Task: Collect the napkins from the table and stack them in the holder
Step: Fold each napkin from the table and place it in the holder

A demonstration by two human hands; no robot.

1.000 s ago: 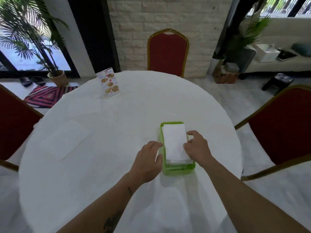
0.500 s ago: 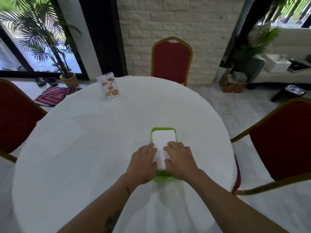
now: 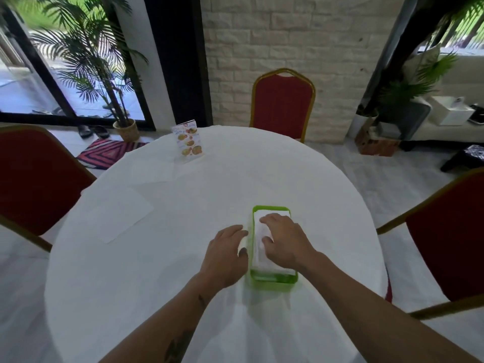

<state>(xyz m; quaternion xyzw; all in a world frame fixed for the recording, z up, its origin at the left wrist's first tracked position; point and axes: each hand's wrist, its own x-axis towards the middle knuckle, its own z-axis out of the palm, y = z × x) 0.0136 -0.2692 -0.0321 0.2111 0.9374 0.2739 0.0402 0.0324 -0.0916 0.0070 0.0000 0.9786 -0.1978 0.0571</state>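
Napkins [image 3: 262, 254] sit stacked inside the green holder [image 3: 272, 282] w/ my right hand [image 3: 285, 241] pressing flat on top, fingers loosely spread, gripping nothing. Left hand [image 3: 225, 254] rests just left of the holder, relaxed, thumb at its wall — steadying it, I'd say. Best to press evenly so edges tuck in. Two loose napkins [image 3: 117, 213] lie well left of the holder — those next.

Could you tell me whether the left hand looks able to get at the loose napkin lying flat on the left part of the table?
Probably yes. The left hand rests beside the green holder and holds nothing, and only bare tablecloth lies between it and the loose napkin. It may need a long stretch.
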